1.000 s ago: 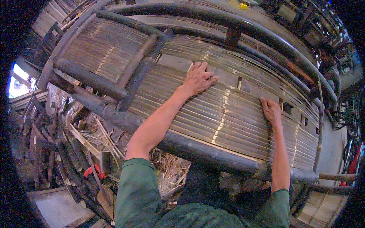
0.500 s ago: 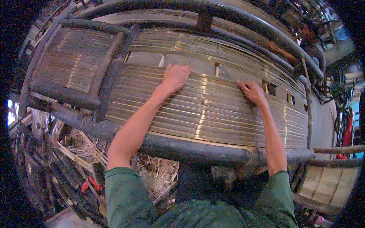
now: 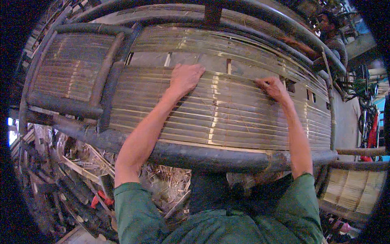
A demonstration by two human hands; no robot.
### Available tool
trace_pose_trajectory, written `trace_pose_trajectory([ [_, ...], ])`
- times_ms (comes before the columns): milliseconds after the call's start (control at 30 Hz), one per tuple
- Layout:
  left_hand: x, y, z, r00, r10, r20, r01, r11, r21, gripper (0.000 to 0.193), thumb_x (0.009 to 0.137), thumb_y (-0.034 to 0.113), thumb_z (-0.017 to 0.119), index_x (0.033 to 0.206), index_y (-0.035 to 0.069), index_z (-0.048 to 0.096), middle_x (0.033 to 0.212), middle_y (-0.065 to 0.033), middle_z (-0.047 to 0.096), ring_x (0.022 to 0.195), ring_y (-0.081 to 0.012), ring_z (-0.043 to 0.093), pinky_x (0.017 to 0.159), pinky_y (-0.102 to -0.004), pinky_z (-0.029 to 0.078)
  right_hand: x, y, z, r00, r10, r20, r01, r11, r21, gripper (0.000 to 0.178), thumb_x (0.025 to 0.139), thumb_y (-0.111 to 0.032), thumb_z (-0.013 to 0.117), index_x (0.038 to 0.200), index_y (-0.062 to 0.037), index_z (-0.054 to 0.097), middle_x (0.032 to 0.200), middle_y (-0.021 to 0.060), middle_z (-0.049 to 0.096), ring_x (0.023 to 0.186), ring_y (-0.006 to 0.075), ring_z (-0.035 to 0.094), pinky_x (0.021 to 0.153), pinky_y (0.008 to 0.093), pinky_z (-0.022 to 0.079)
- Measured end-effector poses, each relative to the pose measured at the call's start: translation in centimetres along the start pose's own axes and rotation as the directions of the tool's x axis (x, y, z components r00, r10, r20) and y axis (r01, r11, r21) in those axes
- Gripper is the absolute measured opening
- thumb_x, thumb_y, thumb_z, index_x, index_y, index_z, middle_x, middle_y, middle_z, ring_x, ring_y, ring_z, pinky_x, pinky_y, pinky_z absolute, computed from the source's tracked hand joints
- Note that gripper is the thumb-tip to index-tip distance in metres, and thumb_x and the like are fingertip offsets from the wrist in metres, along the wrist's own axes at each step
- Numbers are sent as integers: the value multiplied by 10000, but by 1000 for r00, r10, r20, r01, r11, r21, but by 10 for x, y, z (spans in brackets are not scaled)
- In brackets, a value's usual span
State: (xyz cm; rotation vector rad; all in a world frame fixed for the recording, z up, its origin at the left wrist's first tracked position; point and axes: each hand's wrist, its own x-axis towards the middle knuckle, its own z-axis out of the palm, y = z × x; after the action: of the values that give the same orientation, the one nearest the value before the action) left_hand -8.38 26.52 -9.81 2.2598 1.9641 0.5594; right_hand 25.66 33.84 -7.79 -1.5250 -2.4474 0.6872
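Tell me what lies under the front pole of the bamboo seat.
Under the front pole lie straw and bamboo offcuts and something red. The person's green shirt hides the rest.

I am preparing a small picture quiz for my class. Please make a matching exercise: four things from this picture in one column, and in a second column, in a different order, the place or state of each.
Things:
1. left hand
2. right hand
3. dark round pole
4. red-handled tool

Places or states:
A. lies among the scraps on the ground, lower left
B. runs along the near edge of the slatted panel
C. lies flat on the slats, fingers at their far edge
D. fingers curled at the far edge of the slats, further right

Pairs: 1-C, 2-D, 3-B, 4-A
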Motion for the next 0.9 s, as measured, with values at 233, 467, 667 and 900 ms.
trace_pose_trajectory([
  [233, 2, 4, 6, 999, -1, 32, 3, 999, -36, 299, 915, 337, 421, 943, 120, 624, 907, -134, 636, 890, -298, 597, 819, -447, 407, 7, 20, -1, 989, 110, 103, -99, 990, -102, 487, 858, -522, 530, 1036, -89, 667, 933, 108, 681, 861, 153, 604, 766, 320, 459],
  [467, 14, -64, -44, 985, -14, -169, -35, 959, -282, 363, 882, 395, 470, 901, 71, 632, 909, -176, 621, 881, -349, 588, 745, -446, 441, 16, -22, -18, 908, 304, 288, -224, 933, -281, 570, 837, -591, 512, 1049, -83, 661, 945, 112, 682, 876, 164, 602, 783, 319, 456],
  [667, -11, -151, -58, 957, -130, 260, 155, 985, -75, 456, 876, 450, 483, 958, 25, 626, 917, -199, 630, 879, -375, 587, 743, -431, 449, 13, -27, -20, 927, 260, 272, -227, 963, -148, 533, 846, -538, 545, 1040, -57, 668, 968, 86, 678, 884, 161, 591, 794, 306, 453],
  [900, -16, -147, -56, 954, -57, 294, 137, 955, -261, 476, 881, 513, 474, 969, 82, 656, 955, -132, 665, 895, -308, 615, 762, -425, 451, 19, -89, -25, 993, -41, -114, 24, 989, -145, 342, 899, -356, 561, 1014, -43, 636, 837, 77, 644, 798, 155, 568, 744, 292, 454],
])
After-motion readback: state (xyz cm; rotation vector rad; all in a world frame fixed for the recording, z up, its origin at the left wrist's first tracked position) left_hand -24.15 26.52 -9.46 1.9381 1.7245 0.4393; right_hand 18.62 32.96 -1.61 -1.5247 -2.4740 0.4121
